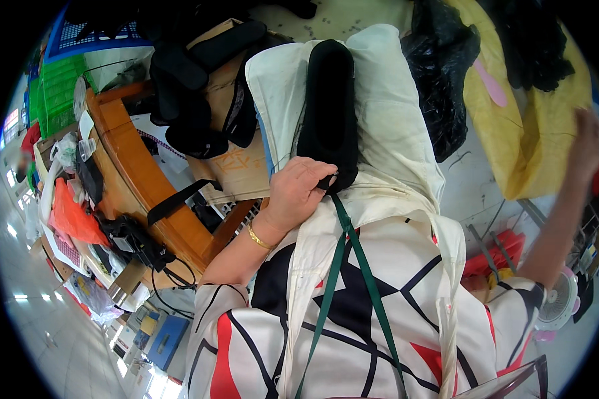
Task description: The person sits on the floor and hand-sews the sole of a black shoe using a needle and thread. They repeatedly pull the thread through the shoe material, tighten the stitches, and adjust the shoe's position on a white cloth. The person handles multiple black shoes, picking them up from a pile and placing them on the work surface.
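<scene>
A black cloth shoe (pixel 331 100) lies lengthwise on the white cloth (pixel 393 106) over my lap, its opening facing up. My left hand (pixel 301 186), with a gold bracelet on its wrist, is closed on the shoe's near end, fingertips pinched against the black fabric. A small shiny spot shows at those fingertips; I cannot make out what it is. Two green cords (pixel 343 233) run from just below the shoe down over my patterned top. Far out to the right, my right hand (pixel 587 143) is stretched beside a yellow sack (pixel 532 146); its fingers are smeared and unclear.
Several black shoes (pixel 193 133) are piled on a cardboard box (pixel 229 169) at the left, beside a wooden chair (pixel 160 186). Black plastic bags (pixel 439 80) lie right of my lap. A small white fan (pixel 558 299) stands low at the right. Cluttered bags and cables fill the far left.
</scene>
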### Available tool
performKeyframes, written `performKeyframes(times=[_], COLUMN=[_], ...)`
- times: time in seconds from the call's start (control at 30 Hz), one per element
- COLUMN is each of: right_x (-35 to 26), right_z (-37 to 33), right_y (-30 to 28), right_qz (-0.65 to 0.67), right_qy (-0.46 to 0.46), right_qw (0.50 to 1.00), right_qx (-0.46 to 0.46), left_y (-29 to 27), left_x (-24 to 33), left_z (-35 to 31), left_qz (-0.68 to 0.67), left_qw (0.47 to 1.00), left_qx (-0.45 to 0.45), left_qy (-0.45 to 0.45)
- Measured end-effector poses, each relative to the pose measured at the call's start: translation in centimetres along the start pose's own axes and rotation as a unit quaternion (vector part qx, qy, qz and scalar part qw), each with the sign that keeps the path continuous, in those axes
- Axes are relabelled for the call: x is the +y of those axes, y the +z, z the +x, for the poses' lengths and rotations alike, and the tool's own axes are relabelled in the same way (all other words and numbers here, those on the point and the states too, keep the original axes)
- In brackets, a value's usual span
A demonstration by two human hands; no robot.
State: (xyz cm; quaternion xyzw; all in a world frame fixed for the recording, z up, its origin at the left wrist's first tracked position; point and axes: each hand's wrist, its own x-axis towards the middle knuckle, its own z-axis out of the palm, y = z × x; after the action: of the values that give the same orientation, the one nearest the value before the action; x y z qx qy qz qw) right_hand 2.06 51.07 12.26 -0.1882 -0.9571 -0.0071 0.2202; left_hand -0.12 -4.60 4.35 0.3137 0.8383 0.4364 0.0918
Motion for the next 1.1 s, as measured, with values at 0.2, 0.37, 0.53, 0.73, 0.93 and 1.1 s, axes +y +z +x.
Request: performKeyframes(times=[0.2, 0.37, 0.53, 0.73, 0.93, 1.1], right_x=[-23.6, -29.3, -29.8, -29.7, -29.8, -30.3], right_z=[-10.6, -14.5, -14.8, -14.9, -14.9, -15.0], right_y=[4.2, 4.4, 4.7, 4.7, 4.8, 4.9], right_qz=[0.553, 0.528, 0.492, 0.492, 0.49, 0.497], right_qy=[0.136, -0.091, -0.156, -0.147, -0.156, -0.147], right_qw=[0.679, 0.707, 0.717, 0.712, 0.709, 0.713], right_qx=[-0.463, -0.461, -0.469, -0.479, -0.483, -0.472], left_y=[0.1, 0.3, 0.4, 0.4, 0.4, 0.5], left_x=[-0.2, -0.4, -0.4, -0.6, -0.6, -0.7], left_z=[-0.4, -0.8, -1.1, -1.2, -1.3, -1.2], left_qz=[0.017, 0.021, 0.0, -0.004, -0.011, 0.006], left_qw=[1.0, 0.999, 0.999, 1.0, 1.0, 0.999], left_qx=[0.005, 0.02, 0.02, 0.018, 0.017, 0.028], left_qy=[0.015, 0.027, 0.026, 0.02, 0.018, 0.018])
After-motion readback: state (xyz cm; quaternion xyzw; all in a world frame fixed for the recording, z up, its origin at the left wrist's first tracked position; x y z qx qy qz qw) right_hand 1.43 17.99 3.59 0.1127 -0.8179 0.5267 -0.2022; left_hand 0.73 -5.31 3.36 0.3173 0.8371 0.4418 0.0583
